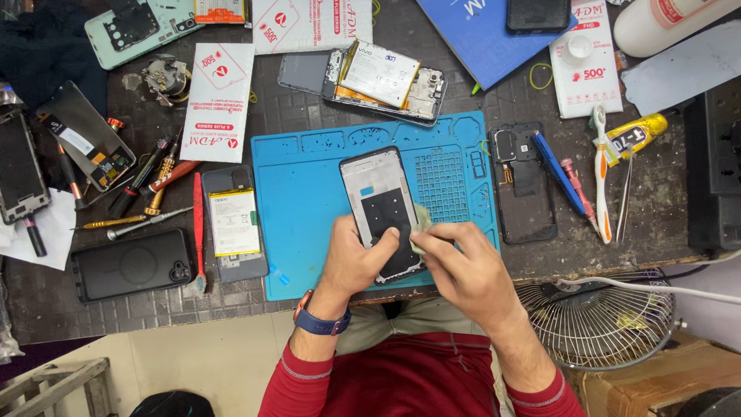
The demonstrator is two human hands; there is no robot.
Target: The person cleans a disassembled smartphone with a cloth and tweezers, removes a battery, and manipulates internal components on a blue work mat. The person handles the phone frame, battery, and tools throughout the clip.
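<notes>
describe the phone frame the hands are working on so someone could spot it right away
Find the blue work mat in the middle of the dark bench. The phone frame lies tilted on its centre, pinned by the left hand, with the right hand beside it. Unlike the other opened phones, it shows a pale rim around a black centre.

— What sort of place is this?
— A phone repair workshop. A blue repair mat (309, 232) lies on the dark worktop (139, 309).
— What else shows it?
— Opened phones (386, 81), a loose battery (234, 222), screwdrivers (143, 181), tweezers (624, 193), a glue tube (637, 133) and screen-protector packets (218, 100) all around.
</notes>
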